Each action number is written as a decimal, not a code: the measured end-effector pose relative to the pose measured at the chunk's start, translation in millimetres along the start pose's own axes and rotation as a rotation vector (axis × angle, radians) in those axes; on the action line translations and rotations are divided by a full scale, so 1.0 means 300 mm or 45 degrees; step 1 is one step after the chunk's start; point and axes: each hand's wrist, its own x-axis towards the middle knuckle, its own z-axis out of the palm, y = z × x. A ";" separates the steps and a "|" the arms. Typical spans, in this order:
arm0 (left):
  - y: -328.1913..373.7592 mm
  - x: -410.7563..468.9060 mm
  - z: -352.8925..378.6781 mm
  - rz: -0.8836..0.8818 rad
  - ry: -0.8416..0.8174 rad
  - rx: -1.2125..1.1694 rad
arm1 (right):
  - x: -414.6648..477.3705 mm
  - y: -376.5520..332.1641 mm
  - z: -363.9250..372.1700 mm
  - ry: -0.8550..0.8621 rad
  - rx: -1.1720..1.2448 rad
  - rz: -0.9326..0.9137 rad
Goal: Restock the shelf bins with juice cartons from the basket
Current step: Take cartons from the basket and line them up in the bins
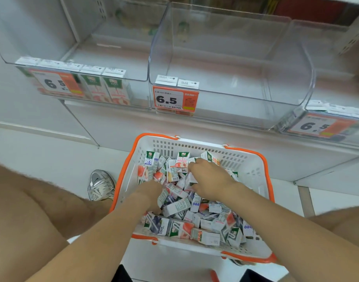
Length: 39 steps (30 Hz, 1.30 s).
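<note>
A white basket point(253, 174) with orange rims stands on the floor below the shelf, full of several small juice cartons point(177, 207) lying in a heap. My left hand point(150, 192) reaches down into the heap, its fingers buried among the cartons. My right hand point(207, 180) is curled round a white carton point(189, 181) in the middle of the pile. Above, the left clear bin point(105, 58) holds a front row of cartons. The middle bin point(231, 64) has two cartons point(176, 81) at its front left. The right bin point(327, 119) shows cartons along its front.
Orange 6.5 price tags point(174, 99) hang on the bin fronts. My bare legs flank the basket, and a silver shoe point(101, 185) sits on the white floor to its left. The white shelf base runs behind the basket.
</note>
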 end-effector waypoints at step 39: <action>-0.403 -0.561 -0.906 0.461 1.432 -0.704 | -0.112 -0.274 -0.604 1.224 0.710 -0.334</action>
